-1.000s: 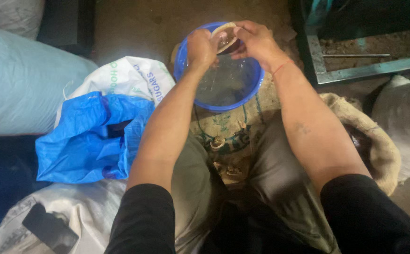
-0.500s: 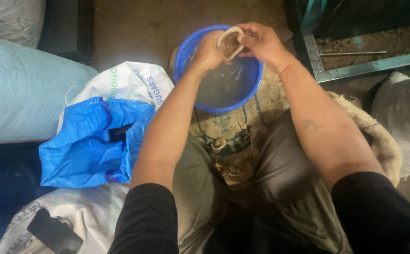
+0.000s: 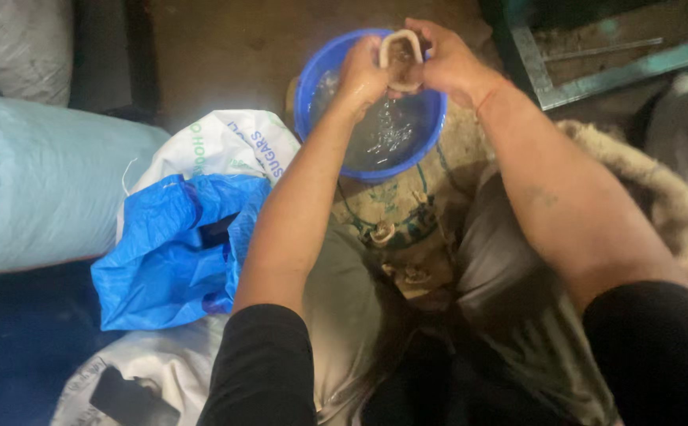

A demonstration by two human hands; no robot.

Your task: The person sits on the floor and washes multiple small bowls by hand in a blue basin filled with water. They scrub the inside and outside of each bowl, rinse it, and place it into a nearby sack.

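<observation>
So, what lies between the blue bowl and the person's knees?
In the head view, a brown burlap sack with dark markings lies between the blue bowl and the knees, with two small pale pieces on it.

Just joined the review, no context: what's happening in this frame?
A seated person holds a pale, curved ring-shaped piece in both hands, left hand and right hand, over a blue basin that holds water. Drops fall from the piece and ripple the water. The basin sits on a burlap sack in front of the person's knees. A crumpled blue plastic bag lies on a white woven sack on the person's left side.
</observation>
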